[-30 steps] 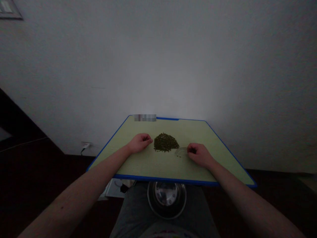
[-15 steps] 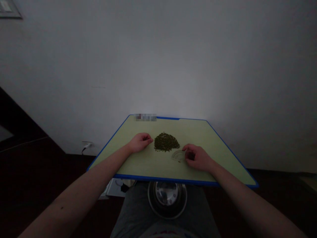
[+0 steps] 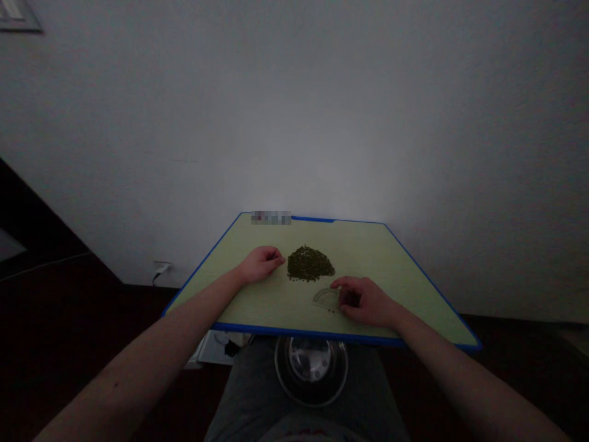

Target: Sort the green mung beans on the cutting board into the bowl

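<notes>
A heap of small green beans (image 3: 310, 264) lies on the pale-green tabletop (image 3: 271, 307). At the heap's left edge rests my left hand (image 3: 263, 264), its fingers curled and thumb pressed to them; whatever may be inside is hidden. My right hand (image 3: 365, 299) is to the right and nearer to me, fingers bent round the right part of a clear plastic protractor (image 3: 326, 298). The protractor lies low over the table, apart from the heap, with its curved side away from me. A couple of loose beans (image 3: 331, 311) are at its near edge.
Below the table's blue front edge (image 3: 304, 334), a shiny metal bowl (image 3: 310, 368) sits on my lap. A white wall (image 3: 294, 123) rises behind the table. Low on the left, a plug is in a wall socket (image 3: 161, 267).
My right hand has drawn the protractor toward me and slightly left, away from the heap, with loose beans at its near edge. My left hand has stayed in place.
</notes>
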The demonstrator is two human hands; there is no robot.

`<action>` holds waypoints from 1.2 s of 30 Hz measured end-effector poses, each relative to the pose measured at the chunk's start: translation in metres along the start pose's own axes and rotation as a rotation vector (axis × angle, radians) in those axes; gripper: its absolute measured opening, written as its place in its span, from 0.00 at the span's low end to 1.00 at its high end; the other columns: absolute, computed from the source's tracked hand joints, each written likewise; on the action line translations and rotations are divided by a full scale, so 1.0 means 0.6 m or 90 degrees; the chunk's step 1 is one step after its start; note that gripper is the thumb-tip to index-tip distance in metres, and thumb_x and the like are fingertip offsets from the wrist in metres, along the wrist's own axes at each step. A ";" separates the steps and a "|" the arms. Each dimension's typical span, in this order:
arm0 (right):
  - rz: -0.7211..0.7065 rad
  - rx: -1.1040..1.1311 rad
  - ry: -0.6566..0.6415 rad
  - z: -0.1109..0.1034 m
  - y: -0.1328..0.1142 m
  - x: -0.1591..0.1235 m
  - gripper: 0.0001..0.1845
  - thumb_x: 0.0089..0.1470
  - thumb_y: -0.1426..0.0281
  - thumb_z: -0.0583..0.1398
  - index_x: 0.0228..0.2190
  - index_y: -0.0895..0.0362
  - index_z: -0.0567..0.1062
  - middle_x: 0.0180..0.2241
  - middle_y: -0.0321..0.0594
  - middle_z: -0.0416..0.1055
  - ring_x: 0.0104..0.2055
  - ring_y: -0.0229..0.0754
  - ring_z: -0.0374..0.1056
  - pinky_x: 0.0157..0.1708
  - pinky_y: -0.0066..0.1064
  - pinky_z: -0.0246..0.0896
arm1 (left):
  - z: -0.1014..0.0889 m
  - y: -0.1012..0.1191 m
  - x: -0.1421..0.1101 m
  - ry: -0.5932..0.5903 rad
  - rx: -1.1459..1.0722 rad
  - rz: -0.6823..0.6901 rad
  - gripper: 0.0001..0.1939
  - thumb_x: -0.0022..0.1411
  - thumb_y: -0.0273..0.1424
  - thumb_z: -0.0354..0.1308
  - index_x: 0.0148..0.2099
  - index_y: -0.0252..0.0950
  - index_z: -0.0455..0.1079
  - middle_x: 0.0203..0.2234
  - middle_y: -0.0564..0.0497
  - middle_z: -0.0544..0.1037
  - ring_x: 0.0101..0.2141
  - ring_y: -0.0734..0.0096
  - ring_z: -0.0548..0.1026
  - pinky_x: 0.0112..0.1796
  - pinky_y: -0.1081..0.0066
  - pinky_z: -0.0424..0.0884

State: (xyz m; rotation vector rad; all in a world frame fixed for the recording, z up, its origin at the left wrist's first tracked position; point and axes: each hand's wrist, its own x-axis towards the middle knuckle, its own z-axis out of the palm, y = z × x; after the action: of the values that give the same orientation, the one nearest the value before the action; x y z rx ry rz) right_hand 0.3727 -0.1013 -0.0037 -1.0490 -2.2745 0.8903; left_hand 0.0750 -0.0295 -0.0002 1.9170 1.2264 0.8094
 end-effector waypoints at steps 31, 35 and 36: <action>-0.017 0.093 -0.113 0.009 -0.019 -0.006 0.24 0.41 0.75 0.59 0.44 0.57 0.69 0.26 0.35 0.70 0.25 0.34 0.65 0.25 0.24 0.59 | 0.000 -0.006 0.002 0.009 0.008 0.006 0.15 0.52 0.41 0.52 0.26 0.33 0.64 0.12 0.58 0.63 0.15 0.80 0.58 0.19 0.77 0.54; -0.010 0.102 -0.119 0.009 -0.020 -0.009 0.23 0.41 0.74 0.60 0.43 0.57 0.70 0.26 0.35 0.71 0.26 0.35 0.66 0.26 0.24 0.60 | 0.001 -0.002 0.001 0.017 0.010 -0.002 0.14 0.52 0.41 0.52 0.26 0.33 0.64 0.12 0.58 0.63 0.15 0.80 0.58 0.19 0.77 0.54; -0.008 0.106 -0.119 0.009 -0.021 -0.009 0.23 0.41 0.74 0.60 0.43 0.57 0.70 0.26 0.35 0.71 0.26 0.35 0.67 0.26 0.24 0.60 | 0.001 -0.002 0.000 0.015 0.008 -0.004 0.14 0.52 0.41 0.52 0.26 0.33 0.64 0.12 0.58 0.63 0.15 0.80 0.58 0.19 0.77 0.53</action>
State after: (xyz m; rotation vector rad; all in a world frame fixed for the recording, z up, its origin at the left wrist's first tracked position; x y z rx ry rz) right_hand 0.3667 -0.1139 0.0010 -0.9113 -2.3059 1.1944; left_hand 0.0751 -0.0290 -0.0016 1.9175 1.2541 0.8245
